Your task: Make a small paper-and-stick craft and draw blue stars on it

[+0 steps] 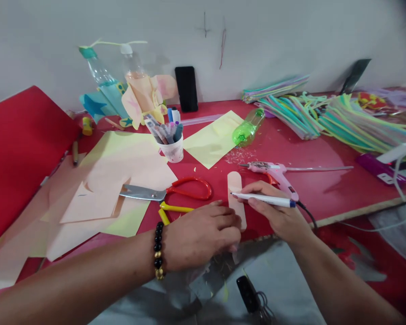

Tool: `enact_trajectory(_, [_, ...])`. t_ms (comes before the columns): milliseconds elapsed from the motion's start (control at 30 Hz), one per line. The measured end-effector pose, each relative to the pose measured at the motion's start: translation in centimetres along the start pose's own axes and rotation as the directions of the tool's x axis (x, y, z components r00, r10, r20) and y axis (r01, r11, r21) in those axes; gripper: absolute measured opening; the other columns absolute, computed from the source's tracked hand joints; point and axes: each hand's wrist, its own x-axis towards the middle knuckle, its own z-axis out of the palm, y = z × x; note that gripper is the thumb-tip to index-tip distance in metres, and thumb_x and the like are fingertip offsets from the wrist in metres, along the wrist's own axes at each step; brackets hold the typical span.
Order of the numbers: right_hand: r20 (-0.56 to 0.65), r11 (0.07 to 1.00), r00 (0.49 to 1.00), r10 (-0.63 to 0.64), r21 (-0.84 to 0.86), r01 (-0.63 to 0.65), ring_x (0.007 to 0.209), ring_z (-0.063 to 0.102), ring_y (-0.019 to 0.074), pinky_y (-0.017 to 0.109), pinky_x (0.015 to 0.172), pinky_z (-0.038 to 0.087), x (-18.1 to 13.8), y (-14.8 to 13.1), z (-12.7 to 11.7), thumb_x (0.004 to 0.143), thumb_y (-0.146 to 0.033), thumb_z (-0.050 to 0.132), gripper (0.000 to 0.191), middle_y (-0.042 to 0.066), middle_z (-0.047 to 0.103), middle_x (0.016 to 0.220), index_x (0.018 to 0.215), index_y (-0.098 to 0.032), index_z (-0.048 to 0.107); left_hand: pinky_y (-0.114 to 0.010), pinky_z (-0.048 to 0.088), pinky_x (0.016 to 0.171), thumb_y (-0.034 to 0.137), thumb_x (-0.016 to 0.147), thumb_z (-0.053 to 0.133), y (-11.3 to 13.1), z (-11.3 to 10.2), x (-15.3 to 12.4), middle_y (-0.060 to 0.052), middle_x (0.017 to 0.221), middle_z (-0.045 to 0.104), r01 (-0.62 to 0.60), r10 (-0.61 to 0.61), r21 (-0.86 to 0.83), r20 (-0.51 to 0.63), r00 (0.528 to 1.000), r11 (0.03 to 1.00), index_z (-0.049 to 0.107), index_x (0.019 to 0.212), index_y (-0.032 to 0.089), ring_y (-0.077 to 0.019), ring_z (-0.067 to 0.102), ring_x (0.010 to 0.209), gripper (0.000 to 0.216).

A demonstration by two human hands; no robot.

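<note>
A peach paper strip (pixel 235 180) with rounded ends lies near the table's front edge. My left hand (pixel 203 230), a beaded bracelet on its wrist, has its fingers curled against the strip's lower left side; the fingertips are partly hidden. Between the thumb and fingers of my right hand (pixel 273 207) is a white marker (pixel 265 199), its tip at the strip's upper part and its blue end pointing right. Red-handled scissors (pixel 189 187) rest left of the strip, blades on peach sheets. Yellow handles (pixel 175 207) stick out beside my left hand.
A pink glue gun (pixel 273 171) lies behind my right hand, its cord running over the front edge. Farther back are a cup of markers (pixel 172 151), a green bottle piece (pixel 245 133), a phone (pixel 186 89), decorated bottles (pixel 140 92) and pipe cleaners (pixel 291 115).
</note>
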Motion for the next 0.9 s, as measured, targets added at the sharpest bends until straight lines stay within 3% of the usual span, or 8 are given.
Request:
enact_trajectory(233, [-0.023, 1.000, 1.000, -0.017, 0.018, 0.017, 0.089, 0.062, 0.0193, 0.030, 0.078, 0.048, 0.0, -0.1, -0.1, 0.090, -0.029, 0.053, 0.017, 0.005, 0.067, 0.094, 0.100, -0.020, 0.063, -0.044, 0.025, 0.112, 0.032, 0.094, 0.045, -0.6, 0.5, -0.3, -0.003, 0.130, 0.054, -0.043, 0.043, 0.004, 0.029, 0.999, 0.999, 0.058, 0.100, 0.021, -0.0247, 0.036, 0.132, 0.019])
enact_trajectory(400, [-0.153, 0.992, 0.988, -0.013, 0.119, 0.031, 0.088, 0.062, 0.0215, 0.033, 0.077, 0.048, -0.5, 0.3, 0.2, 0.087, -0.031, 0.056, 0.016, 0.005, 0.067, 0.092, 0.097, -0.021, 0.064, -0.050, 0.025, 0.109, 0.025, 0.092, 0.048, -0.4, 0.6, 0.0, -0.003, 0.130, 0.054, 0.061, -0.062, 0.055, 0.012, 0.998, 0.997, 0.058, 0.101, 0.023, -0.0259, 0.036, 0.130, 0.013])
enact_trajectory(533, [-0.225, 0.980, 0.974, 0.022, 0.200, 0.024, 0.081, 0.062, 0.0205, 0.034, 0.075, 0.047, -0.9, 0.7, 0.4, 0.087, -0.029, 0.054, 0.014, 0.004, 0.066, 0.085, 0.095, -0.021, 0.063, -0.047, 0.032, 0.105, 0.020, 0.089, 0.052, -0.4, 0.4, 0.3, -0.006, 0.130, 0.053, 0.090, -0.089, 0.072, -0.012, 0.996, 0.993, 0.058, 0.099, 0.021, -0.0255, 0.039, 0.124, 0.012])
enact_trajectory(633, [-0.230, 0.994, 0.972, 0.043, 0.107, -0.018, 0.066, 0.057, 0.0163, 0.028, 0.060, 0.044, -1.0, 0.6, 0.4, 0.086, -0.028, 0.057, 0.008, 0.001, 0.061, 0.073, 0.089, -0.021, 0.060, -0.045, 0.035, 0.103, 0.020, 0.089, 0.051, -0.5, 0.4, 0.4, -0.006, 0.128, 0.054, 0.087, -0.084, 0.066, -0.046, 0.995, 0.994, 0.058, 0.096, 0.020, -0.0243, 0.042, 0.120, 0.010])
enact_trajectory(733, [-0.215, 0.995, 0.976, 0.027, -0.089, -0.047, 0.054, 0.048, 0.0122, 0.025, 0.048, 0.035, -0.9, 0.0, 0.4, 0.083, -0.025, 0.060, 0.005, -0.002, 0.054, 0.063, 0.081, -0.021, 0.058, -0.044, 0.036, 0.102, 0.019, 0.090, 0.049, -0.6, 0.6, 0.3, -0.007, 0.126, 0.054, 0.062, -0.058, 0.070, -0.058, 0.997, 0.996, 0.058, 0.096, 0.020, -0.0234, 0.044, 0.117, 0.011])
enact_trajectory(900, [-0.221, 0.958, 0.974, -0.056, -0.286, -0.010, 0.056, 0.047, 0.0115, 0.025, 0.050, 0.037, -0.6, -0.7, 0.5, 0.082, -0.019, 0.059, 0.004, -0.001, 0.057, 0.066, 0.078, -0.021, 0.059, -0.045, 0.035, 0.103, 0.019, 0.089, 0.049, -0.5, 0.7, 0.2, -0.007, 0.127, 0.053, 0.082, -0.080, 0.070, -0.034, 0.996, 0.994, 0.057, 0.097, 0.020, -0.0247, 0.042, 0.120, 0.011])
